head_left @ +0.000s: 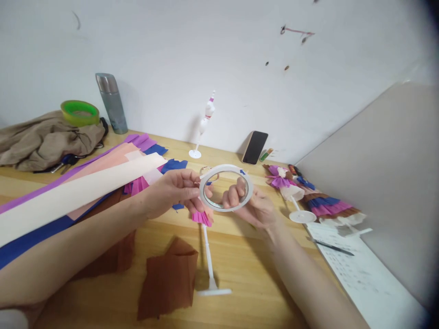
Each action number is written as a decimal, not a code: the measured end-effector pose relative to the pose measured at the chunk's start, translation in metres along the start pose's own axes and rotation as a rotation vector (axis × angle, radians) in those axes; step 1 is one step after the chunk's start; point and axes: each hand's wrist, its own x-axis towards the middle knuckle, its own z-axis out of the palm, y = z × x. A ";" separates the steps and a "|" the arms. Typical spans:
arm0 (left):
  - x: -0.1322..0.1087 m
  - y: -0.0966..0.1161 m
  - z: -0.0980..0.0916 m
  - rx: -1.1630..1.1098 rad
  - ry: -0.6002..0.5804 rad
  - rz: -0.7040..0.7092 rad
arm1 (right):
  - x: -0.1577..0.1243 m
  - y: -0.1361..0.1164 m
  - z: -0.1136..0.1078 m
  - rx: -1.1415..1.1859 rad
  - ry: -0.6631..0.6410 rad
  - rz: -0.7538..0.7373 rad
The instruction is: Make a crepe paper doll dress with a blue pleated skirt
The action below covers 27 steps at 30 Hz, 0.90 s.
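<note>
A roll of white double-sided tape point(251, 186) with a small blue mark on its rim is held up over the table. My right hand point(257, 205) grips it, fingers curled through the ring. At the roll's left edge, the thumb and fingers of my left hand point(180, 189) are pinched together; whether a loose tape end is between them is unclear. Behind and below the hands is a white doll stand point(208, 256) with a pink crepe-paper skirt point(203, 218), its upper part hidden. Beside it lies a folded brown crepe-paper piece point(168, 281).
Crepe-paper strips point(85, 183) cover the left side. A bottle point(113, 105), a green tape roll point(80, 112) on cloth, a bare white figure point(206, 119) and a phone point(254, 147) line the wall. Paper-dressed figures point(329, 203) and a written sheet point(366, 269) with a pen lie right.
</note>
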 end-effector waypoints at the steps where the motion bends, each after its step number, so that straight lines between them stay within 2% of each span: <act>1: 0.000 0.000 0.001 -0.015 0.024 0.006 | 0.001 0.001 0.000 0.011 -0.001 0.014; 4: 0.001 0.001 0.003 -0.023 0.096 0.038 | 0.004 -0.001 -0.001 -0.028 0.044 0.072; 6: 0.000 0.003 0.004 -0.003 0.128 0.075 | 0.007 -0.002 -0.002 -0.092 0.158 0.070; 9: -0.002 0.005 0.006 0.079 0.173 0.098 | 0.007 -0.003 0.003 -0.265 0.439 -0.127; 11: -0.004 0.005 0.009 0.159 0.198 0.075 | 0.003 -0.004 0.013 -0.451 0.526 -0.325; 15: -0.008 0.004 0.022 0.245 0.171 0.004 | -0.009 -0.008 0.043 -0.912 0.392 -0.591; 18: -0.012 0.005 0.034 0.259 0.141 -0.044 | -0.014 -0.011 0.060 -1.154 0.295 -0.708; 23: -0.016 0.005 0.041 0.279 0.166 -0.074 | -0.017 -0.016 0.065 -1.241 0.207 -0.813; 25: -0.015 0.005 0.040 0.310 0.169 -0.080 | -0.019 -0.020 0.063 -1.253 0.207 -0.924; 27: -0.015 0.005 0.038 0.350 0.177 -0.086 | -0.021 -0.025 0.059 -1.209 0.249 -0.954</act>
